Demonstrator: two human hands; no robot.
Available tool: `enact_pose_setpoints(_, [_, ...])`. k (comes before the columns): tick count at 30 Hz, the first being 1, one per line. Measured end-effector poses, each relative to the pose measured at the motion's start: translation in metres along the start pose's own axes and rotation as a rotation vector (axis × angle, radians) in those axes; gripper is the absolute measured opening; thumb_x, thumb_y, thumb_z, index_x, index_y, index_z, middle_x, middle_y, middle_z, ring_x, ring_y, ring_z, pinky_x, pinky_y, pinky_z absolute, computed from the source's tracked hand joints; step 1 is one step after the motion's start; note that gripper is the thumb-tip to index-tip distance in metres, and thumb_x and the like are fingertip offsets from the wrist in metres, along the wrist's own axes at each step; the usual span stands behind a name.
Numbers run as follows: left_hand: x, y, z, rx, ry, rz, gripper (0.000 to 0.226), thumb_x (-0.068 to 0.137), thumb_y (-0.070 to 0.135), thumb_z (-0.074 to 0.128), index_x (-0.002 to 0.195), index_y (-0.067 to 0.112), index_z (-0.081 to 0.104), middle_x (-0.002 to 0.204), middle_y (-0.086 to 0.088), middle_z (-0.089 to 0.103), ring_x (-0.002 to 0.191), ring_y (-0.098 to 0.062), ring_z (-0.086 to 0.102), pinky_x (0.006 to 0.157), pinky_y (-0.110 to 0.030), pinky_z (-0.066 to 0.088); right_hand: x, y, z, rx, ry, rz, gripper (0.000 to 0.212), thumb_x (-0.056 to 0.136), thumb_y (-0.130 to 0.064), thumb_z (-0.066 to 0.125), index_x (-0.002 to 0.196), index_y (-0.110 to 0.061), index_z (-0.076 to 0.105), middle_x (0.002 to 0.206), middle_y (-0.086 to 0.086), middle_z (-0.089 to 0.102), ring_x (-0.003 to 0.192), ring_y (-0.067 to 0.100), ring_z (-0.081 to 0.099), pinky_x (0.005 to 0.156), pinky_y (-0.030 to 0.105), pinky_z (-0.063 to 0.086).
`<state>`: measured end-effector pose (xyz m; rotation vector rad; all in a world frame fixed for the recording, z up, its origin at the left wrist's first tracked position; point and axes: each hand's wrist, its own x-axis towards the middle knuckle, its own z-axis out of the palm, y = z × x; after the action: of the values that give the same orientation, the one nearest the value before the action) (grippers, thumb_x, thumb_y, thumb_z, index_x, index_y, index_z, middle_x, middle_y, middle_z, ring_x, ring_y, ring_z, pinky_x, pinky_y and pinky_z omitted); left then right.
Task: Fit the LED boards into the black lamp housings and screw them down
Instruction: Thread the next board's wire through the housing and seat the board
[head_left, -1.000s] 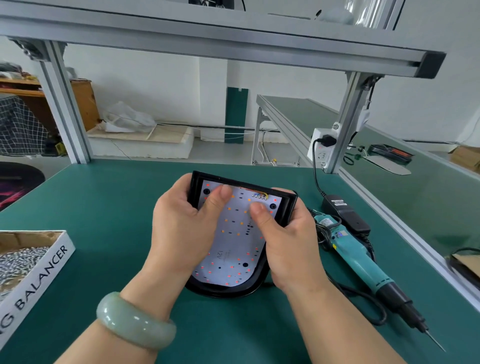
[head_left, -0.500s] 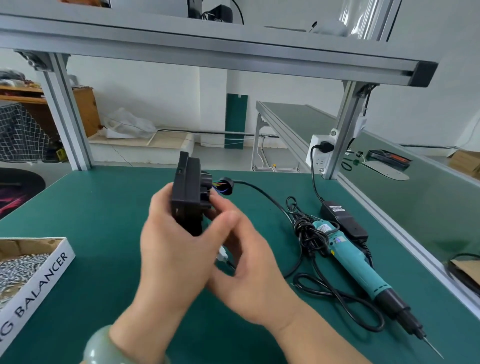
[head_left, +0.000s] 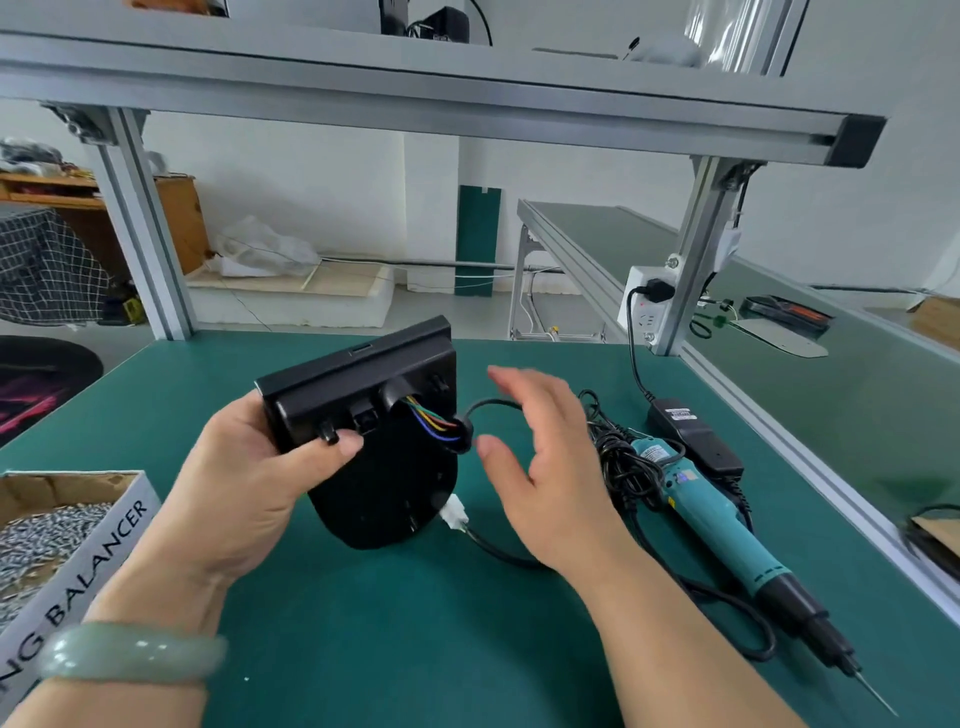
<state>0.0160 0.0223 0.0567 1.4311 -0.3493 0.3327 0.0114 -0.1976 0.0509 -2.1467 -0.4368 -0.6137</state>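
left hand (head_left: 244, 483) gripped matte black plastic housing (head_left: 384, 467), rounded end down | right hand (head_left: 545, 467) fingers straight, spread, beside looped black cable (head_left: 501, 555) | teal screwdriver (head_left: 717, 525) lay on green mat (head_left: 415, 649)

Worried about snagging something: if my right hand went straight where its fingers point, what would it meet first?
Likely the black cable loop just past the right hand, then the lamp housing that the left hand holds; depth is unclear.

Screw box (head_left: 62, 525) left; screwdriver (head_left: 727, 525) right
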Motion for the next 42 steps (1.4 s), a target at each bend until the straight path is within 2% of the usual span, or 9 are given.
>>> enact_pose_setpoints(3, [0.003, -0.004, -0.004, -0.012, -0.010, 0.014, 0.039, 0.059, 0.028, 0.078, 0.098, 0.030, 0.074, 0.102, 0.002, 0.074, 0.099, -0.014, 0.068, 0.084, -0.024, 0.053, -0.001, -0.005, 0.008, -0.027, -0.163, -0.011, 0.042, 0.093, -0.025, 0.057, 0.135, -0.024, 0.051, 0.132, -0.016, 0.044, 0.137, 0.002, 0.020, 0.120, 0.040, 0.000])
enact_pose_setpoints(7, [0.007, -0.005, -0.002, 0.032, 0.140, 0.012, 0.034, 0.063, 0.016, 0.079, 0.090, 0.036, 0.074, 0.097, 0.007, 0.075, 0.094, -0.010, 0.069, 0.081, -0.022, 0.052, -0.005, -0.004, 0.011, 0.014, -0.034, -0.054, 0.025, 0.094, -0.026, 0.051, 0.098, -0.010, 0.070, 0.087, -0.002, 0.057, 0.093, 0.017, 0.050, 0.088, 0.030, 0.042])
enact_pose_setpoints(13, [-0.005, 0.015, 0.018, 0.673, 0.542, 0.276, 0.050, 0.074, 0.038, 0.077, 0.118, 0.030, 0.053, 0.105, 0.011, 0.053, 0.091, -0.009, 0.055, 0.077, -0.023, 0.043, -0.008, -0.010, 0.012, 0.135, 0.000, 0.027, 0.028, 0.094, -0.026, 0.044, 0.101, -0.015, 0.069, 0.065, -0.014, 0.048, 0.063, 0.004, 0.047, 0.059, 0.012, 0.034])
enact_pose_setpoints(15, [-0.014, 0.023, 0.033, 0.724, 0.463, 0.556, 0.013, 0.084, 0.044, 0.062, 0.091, 0.035, 0.056, 0.083, 0.012, 0.054, 0.071, -0.007, 0.052, 0.066, -0.016, 0.040, -0.007, -0.014, 0.015, 0.121, 0.037, 0.066, 0.027, 0.092, -0.028, 0.045, 0.091, -0.015, 0.068, 0.060, -0.016, 0.044, 0.060, 0.002, 0.046, 0.058, 0.012, 0.031])
enact_pose_setpoints(18, [-0.025, 0.019, 0.061, 0.866, 0.102, 0.226, 0.053, 0.091, 0.063, 0.035, 0.061, 0.027, 0.059, 0.053, 0.006, 0.058, 0.058, -0.008, 0.055, 0.050, -0.017, 0.039, -0.007, -0.021, 0.018, 0.018, 0.062, 0.022, 0.030, 0.092, -0.030, 0.044, 0.065, -0.020, 0.043, 0.057, -0.012, 0.035, 0.056, 0.009, 0.035, 0.055, 0.025, 0.025])
enact_pose_setpoints(21, [-0.029, 0.010, 0.077, 0.555, -0.066, -0.129, 0.058, 0.079, 0.066, 0.032, 0.062, 0.018, 0.060, 0.056, 0.013, 0.061, 0.049, -0.002, 0.049, 0.050, -0.018, 0.039, -0.009, -0.030, 0.015, -0.116, -0.008, -0.029, 0.034, 0.093, -0.036, 0.039, 0.063, -0.026, 0.027, 0.059, -0.010, 0.034, 0.056, 0.013, 0.033, 0.055, 0.030, 0.024])
enact_pose_setpoints(26, [-0.028, 0.012, 0.083, 0.112, 0.234, -0.247, 0.047, 0.077, 0.056, 0.046, 0.053, 0.019, 0.061, 0.050, 0.009, 0.052, 0.050, -0.007, 0.044, 0.052, -0.024, 0.038, -0.011, -0.046, 0.011, -0.169, -0.082, -0.167, 0.033, 0.098, -0.035, 0.035, 0.075, -0.013, 0.047, 0.069, -0.003, 0.049, 0.062, 0.020, 0.044, 0.057, 0.041, 0.040])
enact_pose_setpoints(32, [-0.017, 0.023, 0.088, -0.577, 0.358, -0.499, 0.040, 0.099, 0.030, 0.048, 0.073, 0.005, 0.065, 0.070, -0.006, 0.072, 0.067, -0.017, 0.072, 0.059, -0.025, 0.056, -0.011, -0.058, 0.007, -0.195, -0.115, -0.266, 0.031, 0.088, -0.022, 0.052, 0.064, -0.024, 0.032, 0.058, -0.014, 0.032, 0.052, 0.012, 0.025, 0.045, 0.023, 0.017])
enact_pose_setpoints(42, [-0.030, 0.026, 0.093, -0.454, 0.063, -0.456, 0.043, 0.099, 0.029, 0.042, 0.079, 0.013, 0.077, 0.095, -0.010, 0.075, 0.093, -0.019, 0.071, 0.070, -0.025, 0.058, -0.024, -0.050, 0.011, -0.086, -0.066, -0.150, 0.021, 0.090, -0.028, 0.044, 0.072, -0.020, 0.052, 0.059, -0.004, 0.053, 0.051, 0.018, 0.042, 0.047, 0.032, 0.033])
